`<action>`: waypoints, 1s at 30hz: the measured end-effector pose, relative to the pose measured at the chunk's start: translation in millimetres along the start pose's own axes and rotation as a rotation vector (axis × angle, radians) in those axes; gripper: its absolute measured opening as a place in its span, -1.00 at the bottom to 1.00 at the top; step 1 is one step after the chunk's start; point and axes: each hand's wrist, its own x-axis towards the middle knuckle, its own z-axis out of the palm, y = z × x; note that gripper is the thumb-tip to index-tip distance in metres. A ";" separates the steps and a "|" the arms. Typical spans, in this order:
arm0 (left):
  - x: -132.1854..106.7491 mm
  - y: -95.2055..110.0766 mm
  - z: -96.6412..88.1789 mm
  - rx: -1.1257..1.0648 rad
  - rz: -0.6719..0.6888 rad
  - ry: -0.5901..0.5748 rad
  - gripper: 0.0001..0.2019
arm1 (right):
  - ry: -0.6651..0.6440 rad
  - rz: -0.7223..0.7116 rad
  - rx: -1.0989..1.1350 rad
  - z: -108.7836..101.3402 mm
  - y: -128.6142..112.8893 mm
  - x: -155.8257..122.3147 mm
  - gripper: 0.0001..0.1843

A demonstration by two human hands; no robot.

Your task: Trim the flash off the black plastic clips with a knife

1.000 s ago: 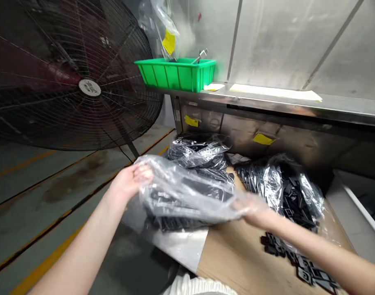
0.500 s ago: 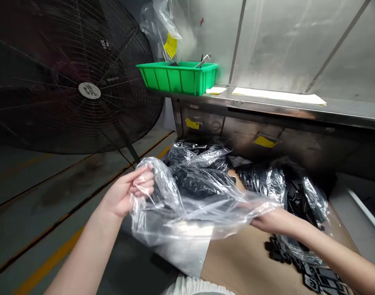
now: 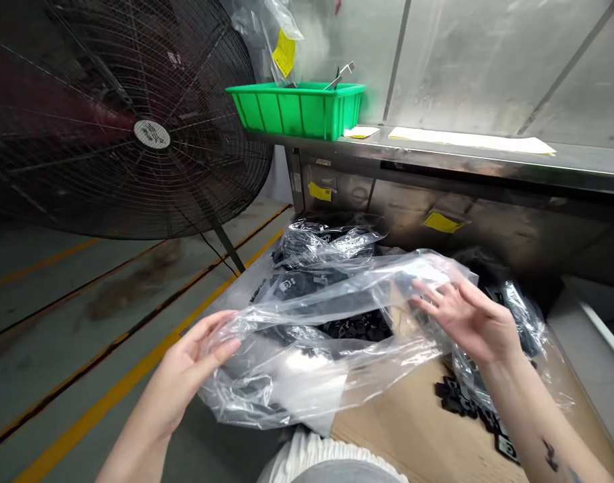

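Note:
A clear plastic bag (image 3: pixel 307 396) is stretched wide between my hands, its mouth spread apart. My left hand (image 3: pixel 196 355) pinches the bag's left side between thumb and fingers. At the other side, my right hand (image 3: pixel 468 318) has its palm turned up and fingers spread, with film lying against the fingertips. Through the mouth I see small black parts (image 3: pixel 362 327); whether they lie in this bag or behind it I cannot tell. Behind it is a plastic-wrapped bundle of black parts (image 3: pixel 327 245).
Loose black parts (image 3: pixel 462 400) lie on the brown cardboard surface (image 3: pixel 387 436) at right, beside another bag of black parts (image 3: pixel 521 315). A green bin (image 3: pixel 291 114) and papers (image 3: pixel 468 141) rest on the metal shelf (image 3: pixel 578 161). A large fan (image 3: pixel 151 134) stands at left.
My right hand has come up out from under the film and turned palm up, fingers spread. The bag's mouth has widened. My left hand has lowered and loosened from a fist to a pinch.

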 end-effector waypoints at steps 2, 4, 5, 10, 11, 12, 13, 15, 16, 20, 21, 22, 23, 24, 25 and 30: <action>-2.0 -0.4 8.7 0.157 0.109 0.066 -0.66 | 0.022 -0.023 0.013 3.9 -1.7 5.8 -0.67; -3.1 -1.6 18.6 0.153 0.214 0.108 -0.75 | 0.006 -0.006 -0.023 8.4 -2.7 8.4 -0.61; -3.7 -2.1 23.4 0.064 0.233 0.108 -0.79 | 0.002 0.003 -0.055 10.0 -2.9 8.2 -0.57; -8.8 0.0 40.4 -0.373 0.088 -0.023 -0.77 | 0.108 -0.079 -0.065 2.4 -2.3 -10.2 -0.51; -9.6 1.1 42.3 -0.412 0.044 -0.042 -0.74 | 0.144 -0.103 -0.045 -1.7 -2.0 -16.4 -0.50; -10.1 2.2 43.8 -0.461 -0.010 -0.065 -0.70 | 0.180 -0.120 -0.042 -5.9 -1.4 -22.5 -0.50; -10.1 3.2 45.3 -0.513 -0.066 -0.090 -0.67 | 0.211 -0.125 -0.060 -9.8 -0.6 -28.1 -0.50; -8.8 4.8 48.0 -0.605 -0.168 -0.142 -0.60 | 0.244 -0.100 -0.140 -14.8 2.1 -36.3 -0.48; -8.0 5.4 49.4 -0.637 -0.205 -0.165 -0.57 | 0.248 -0.080 -0.178 -15.5 3.7 -38.8 -0.45; -7.4 4.5 51.3 -0.821 -0.248 -0.237 -0.50 | 0.265 -0.074 -0.292 -6.7 9.7 -44.3 -0.31; -8.4 2.8 50.2 -0.872 -0.247 -0.252 -0.48 | 0.281 -0.085 -0.344 -2.8 10.8 -46.8 -0.30; -9.9 0.5 48.4 -0.914 -0.247 -0.268 -0.46 | 0.299 -0.092 -0.410 1.1 11.9 -50.2 -0.31; -11.5 -2.4 45.9 -0.942 -0.247 -0.283 -0.44 | 0.314 -0.090 -0.480 4.8 13.1 -54.5 -0.32; -13.3 -5.7 42.8 -0.952 -0.245 -0.297 -0.42 | 0.330 -0.084 -0.543 7.9 14.6 -59.5 -0.34; -15.0 -9.1 39.4 -0.954 -0.246 -0.310 -0.40 | 0.350 -0.075 -0.596 10.5 16.3 -64.8 -0.40; -20.3 -20.1 23.8 -0.954 -0.178 -0.326 -0.32 | 0.378 0.016 -0.771 21.6 27.5 -85.8 -0.74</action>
